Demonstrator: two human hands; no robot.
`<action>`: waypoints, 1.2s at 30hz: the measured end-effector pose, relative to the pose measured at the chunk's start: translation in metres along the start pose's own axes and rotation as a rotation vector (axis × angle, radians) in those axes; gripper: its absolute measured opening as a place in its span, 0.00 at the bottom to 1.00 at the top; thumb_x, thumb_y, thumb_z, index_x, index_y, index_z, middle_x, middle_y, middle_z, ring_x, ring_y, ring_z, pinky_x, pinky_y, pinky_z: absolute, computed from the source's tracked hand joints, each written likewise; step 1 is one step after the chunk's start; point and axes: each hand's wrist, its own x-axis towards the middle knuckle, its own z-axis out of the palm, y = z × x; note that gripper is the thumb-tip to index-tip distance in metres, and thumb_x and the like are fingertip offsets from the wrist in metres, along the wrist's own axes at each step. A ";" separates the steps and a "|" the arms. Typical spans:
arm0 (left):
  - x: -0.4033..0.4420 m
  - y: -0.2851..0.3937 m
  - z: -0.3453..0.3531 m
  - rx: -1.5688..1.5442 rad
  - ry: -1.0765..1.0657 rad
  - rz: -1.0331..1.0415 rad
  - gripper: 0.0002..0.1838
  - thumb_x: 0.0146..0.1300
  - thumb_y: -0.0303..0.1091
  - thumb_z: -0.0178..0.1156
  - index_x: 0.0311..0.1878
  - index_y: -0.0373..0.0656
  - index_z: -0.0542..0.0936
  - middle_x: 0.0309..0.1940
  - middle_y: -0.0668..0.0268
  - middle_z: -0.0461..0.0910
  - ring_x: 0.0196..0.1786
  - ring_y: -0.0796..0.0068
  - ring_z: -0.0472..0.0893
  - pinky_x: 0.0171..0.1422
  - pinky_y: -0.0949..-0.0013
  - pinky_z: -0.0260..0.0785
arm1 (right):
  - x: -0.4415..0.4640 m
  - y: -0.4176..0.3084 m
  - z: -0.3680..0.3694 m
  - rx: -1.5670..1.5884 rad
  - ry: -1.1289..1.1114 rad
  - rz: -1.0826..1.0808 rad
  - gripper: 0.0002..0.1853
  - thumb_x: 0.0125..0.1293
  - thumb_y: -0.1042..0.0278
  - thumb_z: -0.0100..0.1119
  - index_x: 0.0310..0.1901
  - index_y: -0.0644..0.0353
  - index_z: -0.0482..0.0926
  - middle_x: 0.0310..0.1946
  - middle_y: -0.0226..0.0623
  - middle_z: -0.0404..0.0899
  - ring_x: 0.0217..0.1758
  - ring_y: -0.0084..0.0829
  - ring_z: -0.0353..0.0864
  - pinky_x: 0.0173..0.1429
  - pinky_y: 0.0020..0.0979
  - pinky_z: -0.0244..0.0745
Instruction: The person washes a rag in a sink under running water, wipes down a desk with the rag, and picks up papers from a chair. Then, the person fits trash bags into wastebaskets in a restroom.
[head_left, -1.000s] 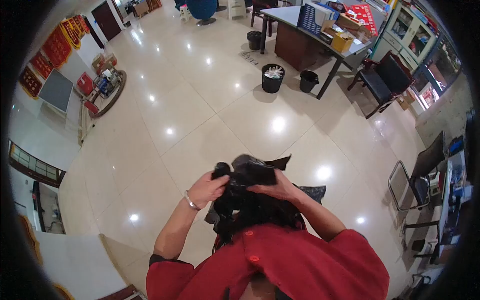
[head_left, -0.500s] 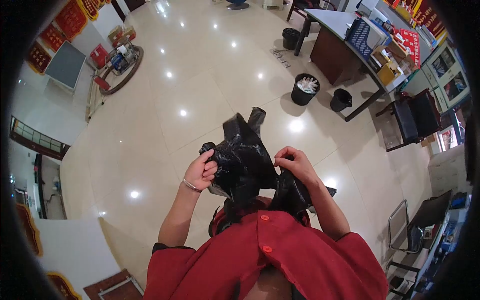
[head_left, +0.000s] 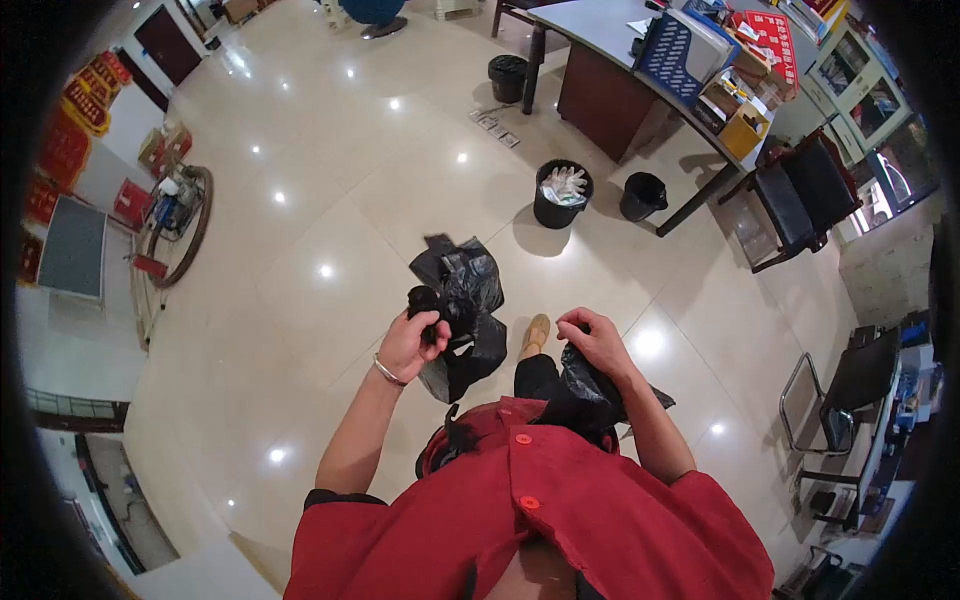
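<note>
- Currently, the left hand, nearer the wearer than the glove bin and off to its left, has its fingers wrapped tightly round a dark lump.
- A loose black bag touches that lump, spreading out left of the glove bin and nearer the wearer; whether the two are one piece, I can't tell.
- The right hand, on the wearer's side of the glove bin, has bent fingers, thumb close to the forefinger; I can't tell whether it grips anything.
- Crumpled black plastic lies just under that palm, farther from the glove bin than the hand is.
- A metal bracelet circles the left wrist, well apart from the glove bin.
- A tan shoe rests on the floor, between the glove bin and the wearer's red top.
- White gloves fill the glove bin's mouth; a smaller black bin stands near its right side.
- A desk stands beyond the glove bin.
</note>
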 end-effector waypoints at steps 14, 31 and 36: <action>0.215 0.081 0.017 -0.003 0.378 0.472 0.06 0.47 0.20 0.45 0.26 0.42 0.70 0.24 0.69 0.70 0.30 0.75 0.73 0.35 0.74 0.67 | 0.236 -0.024 -0.189 0.521 0.001 0.023 0.33 0.42 0.74 0.49 0.56 0.58 0.59 0.47 0.38 0.67 0.46 0.27 0.67 0.52 0.24 0.61; 0.444 0.236 0.151 1.132 -0.315 0.147 0.32 0.45 0.49 0.62 0.52 0.43 0.68 0.46 0.57 0.72 0.49 0.64 0.72 0.53 0.68 0.62 | 0.453 -0.102 -0.246 0.747 0.296 -0.198 0.23 0.44 0.82 0.50 0.47 0.61 0.65 0.44 0.38 0.71 0.48 0.28 0.69 0.54 0.28 0.63; 0.515 0.218 0.188 1.149 -0.748 0.213 0.41 0.43 0.51 0.63 0.59 0.41 0.59 0.54 0.51 0.65 0.54 0.61 0.68 0.58 0.67 0.58 | 0.516 -0.140 -0.255 0.900 0.393 -0.207 0.22 0.48 0.82 0.49 0.48 0.61 0.65 0.45 0.38 0.71 0.46 0.27 0.70 0.52 0.26 0.65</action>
